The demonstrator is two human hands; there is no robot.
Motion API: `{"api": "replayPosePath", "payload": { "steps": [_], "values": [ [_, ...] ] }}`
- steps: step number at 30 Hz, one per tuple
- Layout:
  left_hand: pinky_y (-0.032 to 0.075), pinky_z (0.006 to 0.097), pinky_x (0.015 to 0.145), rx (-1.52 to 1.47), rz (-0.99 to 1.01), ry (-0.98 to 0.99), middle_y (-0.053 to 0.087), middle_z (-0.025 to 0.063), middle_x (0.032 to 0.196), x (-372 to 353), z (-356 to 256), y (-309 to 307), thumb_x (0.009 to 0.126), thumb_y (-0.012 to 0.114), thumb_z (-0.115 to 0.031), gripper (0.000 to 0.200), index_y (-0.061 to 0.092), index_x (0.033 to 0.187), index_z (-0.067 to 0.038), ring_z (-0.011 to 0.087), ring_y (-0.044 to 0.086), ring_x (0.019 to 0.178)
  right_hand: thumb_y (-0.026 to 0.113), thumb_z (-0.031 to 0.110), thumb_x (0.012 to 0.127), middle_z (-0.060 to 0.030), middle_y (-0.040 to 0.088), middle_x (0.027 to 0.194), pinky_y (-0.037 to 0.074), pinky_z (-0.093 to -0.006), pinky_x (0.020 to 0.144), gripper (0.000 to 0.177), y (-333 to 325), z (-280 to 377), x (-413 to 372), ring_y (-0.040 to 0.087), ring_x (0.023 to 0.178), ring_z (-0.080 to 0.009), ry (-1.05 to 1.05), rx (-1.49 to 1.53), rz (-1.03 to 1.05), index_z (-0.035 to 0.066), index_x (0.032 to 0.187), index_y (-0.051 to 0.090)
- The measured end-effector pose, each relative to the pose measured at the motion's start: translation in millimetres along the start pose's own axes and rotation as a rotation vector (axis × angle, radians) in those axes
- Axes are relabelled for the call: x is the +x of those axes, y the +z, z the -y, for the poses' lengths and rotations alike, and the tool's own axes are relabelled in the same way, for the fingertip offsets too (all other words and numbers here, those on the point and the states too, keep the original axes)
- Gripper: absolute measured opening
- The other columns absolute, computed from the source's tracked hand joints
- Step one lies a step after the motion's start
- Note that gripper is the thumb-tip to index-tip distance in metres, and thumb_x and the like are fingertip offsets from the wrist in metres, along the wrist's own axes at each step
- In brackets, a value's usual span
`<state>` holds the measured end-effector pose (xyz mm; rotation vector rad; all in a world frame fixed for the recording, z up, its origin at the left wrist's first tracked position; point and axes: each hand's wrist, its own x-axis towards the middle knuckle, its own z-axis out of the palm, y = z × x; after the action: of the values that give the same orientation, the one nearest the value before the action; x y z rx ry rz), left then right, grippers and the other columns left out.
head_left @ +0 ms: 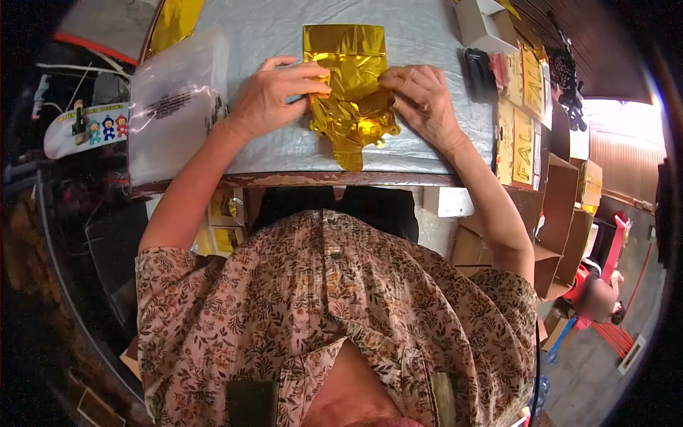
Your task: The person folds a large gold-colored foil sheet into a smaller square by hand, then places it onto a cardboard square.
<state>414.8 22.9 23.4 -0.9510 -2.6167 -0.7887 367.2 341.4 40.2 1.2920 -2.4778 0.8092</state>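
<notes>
A shiny gold foil balloon (348,85), deflated and partly folded, lies on the silver-covered table in front of me. Its upper part is a flat rectangle; the lower part is crumpled, and a narrow tail points toward me. My left hand (277,92) pinches its left edge, thumb and fingers closed on the foil. On the opposite edge, my right hand (423,99) has its fingertips drawn together on the foil. The foil partly hides the fingertips of both hands.
Clear plastic bags (178,107) with dark print lie left on the table (270,153). At right are an open white box (487,25), a black object (480,75) and yellow-labelled boxes (523,135). Cardboard boxes (558,213) stand beyond; another person (597,295) is at far right.
</notes>
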Motion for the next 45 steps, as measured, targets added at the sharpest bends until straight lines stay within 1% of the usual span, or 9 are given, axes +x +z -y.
{"api": "replayPosePath", "payload": {
  "steps": [4, 8, 11, 26, 30, 32, 36, 41, 45],
  "values": [
    [0.044, 0.0435, 0.110, -0.013, -0.020, -0.009, 0.071, -0.0004, 0.130, 1.5, -0.9, 1.5, 0.082, 0.073, -0.005, 0.031, 0.076, 0.111, -0.016, 0.0191, 0.068, 0.117, 0.074, 0.005, 0.081, -0.0027, 0.070, 0.114, 0.040, -0.0387, 0.097, 0.020, 1.6, -2.5, -3.4, 0.061, 0.106, -0.0241, 0.086, 0.021, -0.079, 0.009, 0.101, 0.075],
    [0.044, 0.0443, 0.110, -0.009, -0.007, -0.011, 0.071, -0.0002, 0.129, 2.5, -1.3, 1.3, 0.082, 0.073, -0.005, 0.030, 0.075, 0.110, -0.016, 0.0192, 0.067, 0.119, 0.077, 0.007, 0.080, -0.0021, 0.070, 0.111, 0.041, -0.0379, 0.097, 0.021, 0.9, -4.8, -3.7, 0.061, 0.104, -0.0232, 0.005, 0.029, -0.046, 0.010, 0.101, 0.075],
    [0.042, 0.0460, 0.112, -0.046, 0.024, -0.051, 0.072, 0.0024, 0.131, 2.8, -3.9, -1.0, 0.081, 0.069, 0.004, 0.039, 0.075, 0.113, -0.016, 0.0233, 0.065, 0.127, 0.077, 0.009, 0.080, -0.0020, 0.070, 0.110, 0.041, -0.0376, 0.097, 0.020, 2.1, -7.9, -4.3, 0.061, 0.103, -0.0230, -0.024, 0.049, -0.031, 0.010, 0.100, 0.075],
    [0.047, 0.0429, 0.107, -0.066, -0.078, -0.071, 0.074, -0.0001, 0.122, 2.5, 0.1, 4.6, 0.082, 0.076, -0.007, 0.030, 0.073, 0.111, -0.015, 0.0213, 0.069, 0.115, 0.072, 0.003, 0.086, -0.0035, 0.071, 0.112, 0.040, -0.0374, 0.097, 0.019, 5.1, -6.0, -2.5, 0.061, 0.103, -0.0244, 0.126, 0.147, 0.038, 0.006, 0.105, 0.074],
    [0.044, 0.0482, 0.112, -0.181, -0.077, -0.179, 0.074, 0.0035, 0.125, 1.8, 0.6, 0.2, 0.082, 0.078, -0.008, 0.030, 0.068, 0.110, -0.009, 0.0241, 0.070, 0.117, 0.071, 0.003, 0.088, -0.0064, 0.070, 0.112, 0.039, -0.0370, 0.099, 0.017, 6.4, -5.9, -0.5, 0.060, 0.105, -0.0259, 0.195, 0.198, 0.052, 0.004, 0.105, 0.074],
    [0.051, 0.0402, 0.101, -0.137, -0.106, -0.079, 0.076, 0.0018, 0.112, 2.7, 2.2, -0.3, 0.081, 0.080, -0.011, 0.025, 0.072, 0.105, -0.011, 0.0257, 0.071, 0.107, 0.071, 0.004, 0.089, -0.0077, 0.069, 0.112, 0.040, -0.0370, 0.099, 0.016, 6.3, -5.4, 1.6, 0.060, 0.106, -0.0265, 0.205, 0.200, 0.064, 0.003, 0.104, 0.073],
    [0.053, 0.0396, 0.095, -0.194, -0.119, -0.091, 0.076, 0.0033, 0.109, 5.1, 0.5, -1.7, 0.083, 0.082, -0.017, 0.018, 0.072, 0.095, -0.007, 0.0279, 0.071, 0.102, 0.074, 0.008, 0.090, -0.0088, 0.069, 0.111, 0.040, -0.0374, 0.100, 0.010, 9.7, 0.1, 5.4, 0.059, 0.106, -0.0262, 0.334, 0.270, 0.025, 0.001, 0.097, 0.073],
    [0.052, 0.0392, 0.075, -0.244, -0.066, -0.340, 0.070, 0.0088, 0.091, 5.1, -1.2, -1.6, 0.087, 0.081, -0.026, 0.027, 0.070, 0.086, -0.001, 0.0298, 0.067, 0.083, 0.076, 0.006, 0.088, -0.0114, 0.068, 0.112, 0.043, -0.0364, 0.099, 0.010, 15.5, 4.7, 8.3, 0.058, 0.107, -0.0259, 0.459, 0.264, -0.009, -0.002, 0.090, 0.070],
    [0.051, 0.0367, 0.072, -0.334, -0.109, -0.377, 0.068, 0.0094, 0.086, 7.5, -10.2, -2.7, 0.089, 0.080, -0.026, 0.028, 0.070, 0.088, 0.000, 0.0287, 0.065, 0.080, 0.077, 0.007, 0.086, -0.0128, 0.069, 0.111, 0.043, -0.0365, 0.098, 0.012, 18.1, 6.3, 12.5, 0.058, 0.107, -0.0259, 0.520, 0.209, 0.000, -0.002, 0.085, 0.069]
  ]
}}
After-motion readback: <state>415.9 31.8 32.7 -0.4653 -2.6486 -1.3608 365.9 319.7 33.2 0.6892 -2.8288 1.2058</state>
